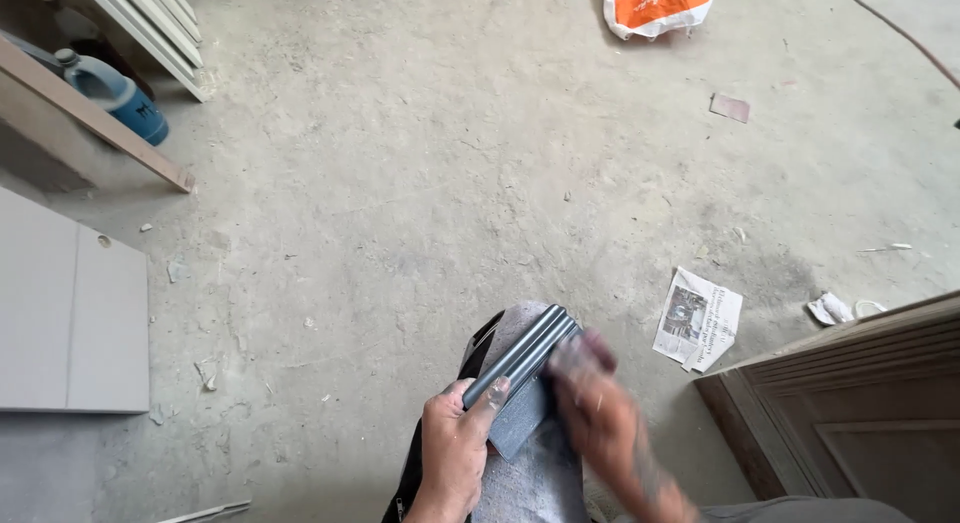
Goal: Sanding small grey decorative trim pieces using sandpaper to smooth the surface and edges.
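Left hand (455,448) gripping grey moulding (522,358), newspaper (698,318) beside, blue jug (118,93) far

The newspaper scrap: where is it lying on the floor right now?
In the head view the newspaper scrap lies on the dusty floor, right of the hands, just left of the brown wooden panel.

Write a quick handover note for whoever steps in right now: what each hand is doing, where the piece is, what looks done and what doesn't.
Left hand: gripping the near end of the dark grey ribbed moulding piece, thumb on top.
Right hand: motion-blurred, pressed against the piece's right side; whether it holds anything, cannot tell.
Piece: rests tilted across the person's knee, above the dusty concrete floor.
Done: cannot tell from the surface.
Left: the piece is in hand, not set down.
Nearby: wooden door panel on the right, newspaper scrap beside it.
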